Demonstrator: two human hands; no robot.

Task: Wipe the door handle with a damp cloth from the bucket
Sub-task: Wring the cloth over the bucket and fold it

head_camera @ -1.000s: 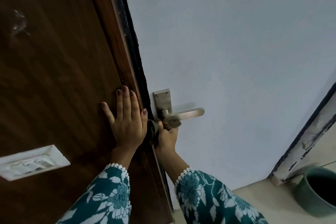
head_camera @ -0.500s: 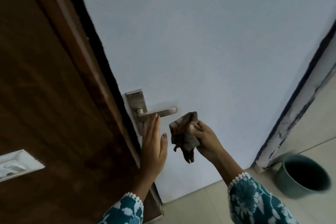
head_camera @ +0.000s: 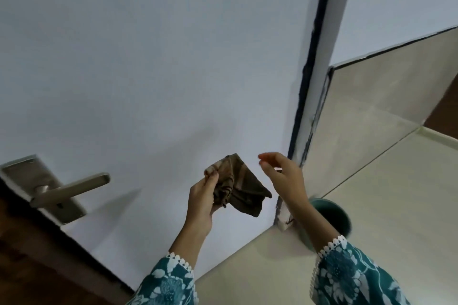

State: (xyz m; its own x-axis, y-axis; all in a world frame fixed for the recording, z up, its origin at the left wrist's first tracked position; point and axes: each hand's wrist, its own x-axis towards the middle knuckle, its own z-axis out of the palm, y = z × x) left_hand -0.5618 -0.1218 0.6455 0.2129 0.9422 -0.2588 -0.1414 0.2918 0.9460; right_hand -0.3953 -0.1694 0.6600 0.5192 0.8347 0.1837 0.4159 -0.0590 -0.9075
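A brown, crumpled cloth [head_camera: 239, 187] hangs in front of the pale wall, pinched at its upper left corner by my left hand [head_camera: 203, 199]. My right hand [head_camera: 282, 172] hovers just right of the cloth with fingers apart and nothing in it. The silver lever door handle [head_camera: 70, 189] on its metal plate sits at the far left, well away from both hands. A teal bucket [head_camera: 333, 215] stands on the floor behind my right forearm, partly hidden.
The dark wooden door [head_camera: 29, 260] fills the lower left corner. A white door frame [head_camera: 312, 96] with a dark edge rises right of centre, its base chipped. Beige floor tiles [head_camera: 386, 205] spread to the right.
The cloth passed from my right hand to my left hand. Both hands left the door and handle. The view swung right, so the handle now sits at the far left.
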